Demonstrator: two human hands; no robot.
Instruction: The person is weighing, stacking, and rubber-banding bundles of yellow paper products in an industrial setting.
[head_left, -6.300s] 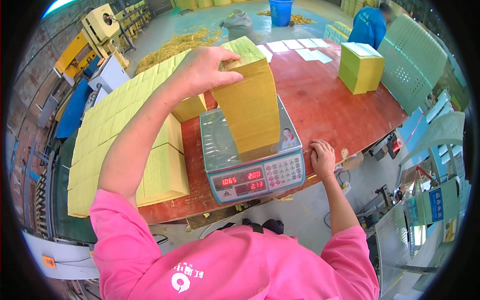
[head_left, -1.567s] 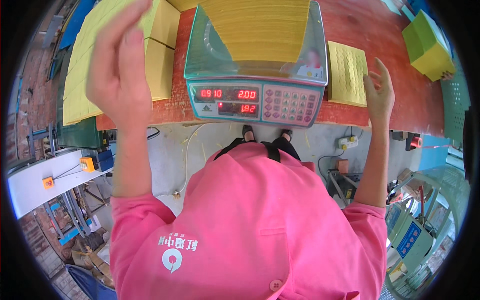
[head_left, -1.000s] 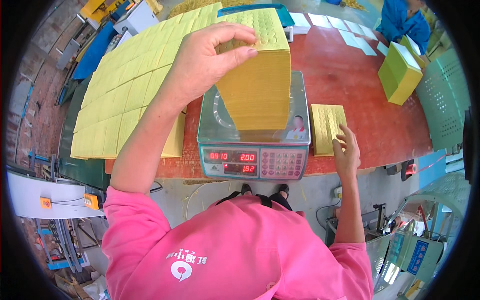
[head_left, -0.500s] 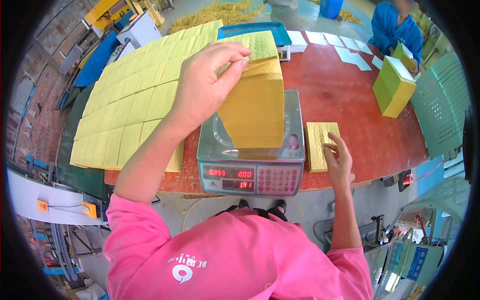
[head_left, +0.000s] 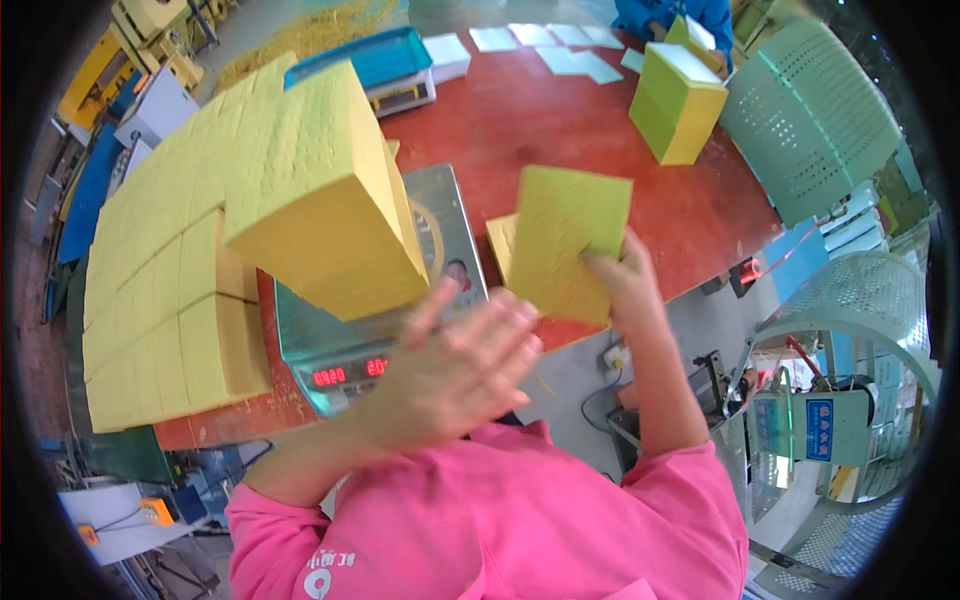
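A tall stack of yellow paper (head_left: 330,250) stands on the digital scale (head_left: 450,200), whose red display is lit. My left hand (head_left: 470,360) hovers in front of the scale, its fingers stretched out flat, slightly blurred and holding nothing. To the right, my right hand (head_left: 625,280) grips a thin sheaf of yellow paper (head_left: 570,230), thumb on the near face and fingers hidden behind. The sheaf is raised and tilted toward me. It partly covers a small yellow paper block (head_left: 500,240) on the red table.
Rows of yellow paper stacks (head_left: 165,280) fill the left side. Behind are a blue tray (head_left: 365,55) on another scale and white sheets (head_left: 575,60) on the red table (head_left: 530,110). A co-worker in a blue sleeve (head_left: 690,15) is near an upright yellow block (head_left: 675,110). A green perforated chair (head_left: 810,115) stands at right.
My left hand has come off the top of the tall stack and down toward me. My right hand has picked up the sheaf. The view has swung to the right.
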